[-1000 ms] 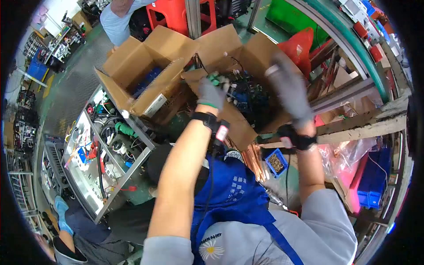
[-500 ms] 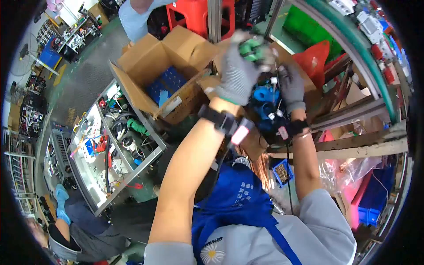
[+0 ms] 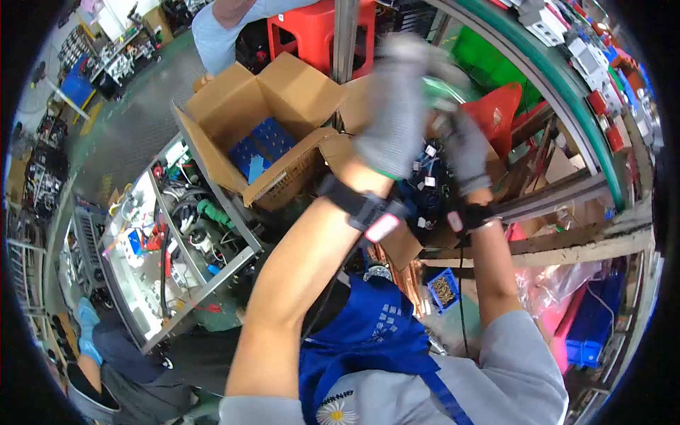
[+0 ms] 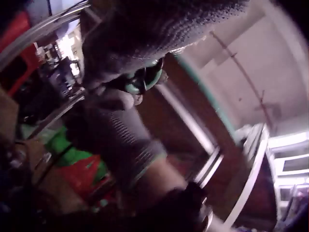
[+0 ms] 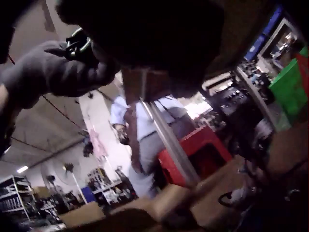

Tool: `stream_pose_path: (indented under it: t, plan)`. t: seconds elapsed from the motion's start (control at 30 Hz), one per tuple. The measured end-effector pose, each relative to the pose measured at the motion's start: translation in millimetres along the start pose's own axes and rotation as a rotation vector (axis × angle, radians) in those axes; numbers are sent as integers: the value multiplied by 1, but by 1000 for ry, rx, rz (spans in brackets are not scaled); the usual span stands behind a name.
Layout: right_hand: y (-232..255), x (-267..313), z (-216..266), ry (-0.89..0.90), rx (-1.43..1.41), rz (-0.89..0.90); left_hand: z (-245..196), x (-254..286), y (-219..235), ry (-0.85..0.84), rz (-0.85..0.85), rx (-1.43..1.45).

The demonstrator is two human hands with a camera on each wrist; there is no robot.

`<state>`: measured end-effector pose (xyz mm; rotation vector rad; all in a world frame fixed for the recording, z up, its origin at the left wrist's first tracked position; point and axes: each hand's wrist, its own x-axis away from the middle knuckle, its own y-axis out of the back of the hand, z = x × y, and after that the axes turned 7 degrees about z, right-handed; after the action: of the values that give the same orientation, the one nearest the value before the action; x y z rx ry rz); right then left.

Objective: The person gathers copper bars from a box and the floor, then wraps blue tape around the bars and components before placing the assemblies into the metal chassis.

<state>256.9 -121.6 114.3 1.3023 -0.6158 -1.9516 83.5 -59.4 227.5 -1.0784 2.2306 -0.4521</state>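
Note:
Both hands wear grey knit gloves and meet above an open carton. My left hand [image 3: 400, 106], blurred in the head view, grips a green ring-shaped part [image 4: 145, 79] with a dark middle. From the other side my right hand [image 3: 467, 145] reaches up to it, curled fingers right at the part's lower edge in the left wrist view. In the right wrist view the left hand [image 5: 58, 72] curls round the part, while the right hand [image 5: 154, 38] is a dark shape. Below them, the carton [image 3: 404, 244] holds dark blue wired parts [image 3: 425, 184] with white connectors.
A second carton [image 3: 283, 173] with blue contents stands to the left. Nearer is a metal-framed tray [image 3: 205, 283] of cables and parts. A metal post [image 3: 345, 42] and red stool [image 3: 304, 32] stand behind; a green-edged bench [image 3: 567, 95] borders the right. Another person [image 3: 227, 35] is nearby.
The left hand has risen from the carton with the green part and moved right. The right hand first swung over the carton, then came up beside the left hand at the part.

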Motion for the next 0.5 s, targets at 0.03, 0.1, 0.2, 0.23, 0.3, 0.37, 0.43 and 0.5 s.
stream_pose_path:
  t: [0.03, 0.1, 0.2, 0.23, 0.3, 0.37, 0.43, 0.5]
  plan:
    - [-37, 35, -47, -243, 116, 232, 7, -2, 29, -32, -197, 75]
    - [-41, 58, -39, -255, 239, 403, 65, 19, 111, 458, -621, 575]
    - [-64, 80, -32, -576, -217, 409, 94, 70, 138, 629, -282, 552]
    - [-67, 89, -33, -748, -412, 423, 89, 73, 107, 723, -404, 481]
    - [-62, 85, -37, -791, -764, 296, 86, 70, 71, 625, -323, 498]
    - [-36, 61, -20, -667, -918, 278, 92, 61, 57, 491, -196, 440]
    - [-28, 49, -17, -495, -728, 214, 103, 59, 53, 336, -51, 327]
    - [-20, 48, -16, -411, -303, 285, 94, 50, 62, 294, -102, 357]
